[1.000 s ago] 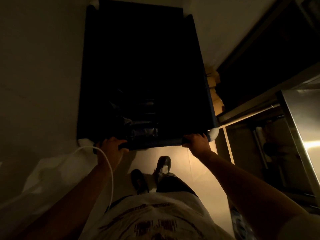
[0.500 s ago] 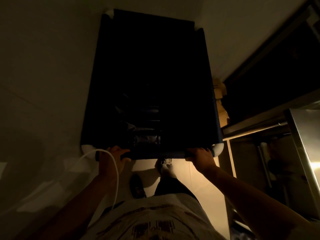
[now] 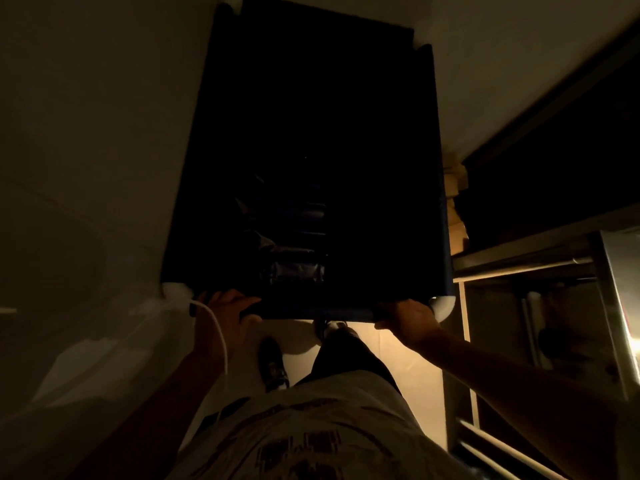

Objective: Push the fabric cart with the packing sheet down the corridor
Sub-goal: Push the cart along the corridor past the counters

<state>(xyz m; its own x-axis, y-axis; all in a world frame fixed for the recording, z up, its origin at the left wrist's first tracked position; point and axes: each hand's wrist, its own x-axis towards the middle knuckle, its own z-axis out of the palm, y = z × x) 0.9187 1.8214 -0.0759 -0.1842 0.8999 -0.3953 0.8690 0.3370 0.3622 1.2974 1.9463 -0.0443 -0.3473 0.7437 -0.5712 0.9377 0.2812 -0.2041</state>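
Dark matt cloth forms the walls of the fabric cart (image 3: 311,133), with smooth white plastic corner fittings (image 3: 443,304), and inside it a glossy, crinkled packing sheet (image 3: 294,268) catches faint light. On the right, a shiny brushed-metal rack (image 3: 616,306) gleams beside matt cardboard boxes (image 3: 455,202).

Dim storeroom corridor, metal shelving (image 3: 540,261) with stacked cardboard boxes (image 3: 456,202), pale floor (image 3: 86,133)

Dark fabric cart (image 3: 363,133), upright on floor, glossy packing sheet (image 3: 294,268) inside
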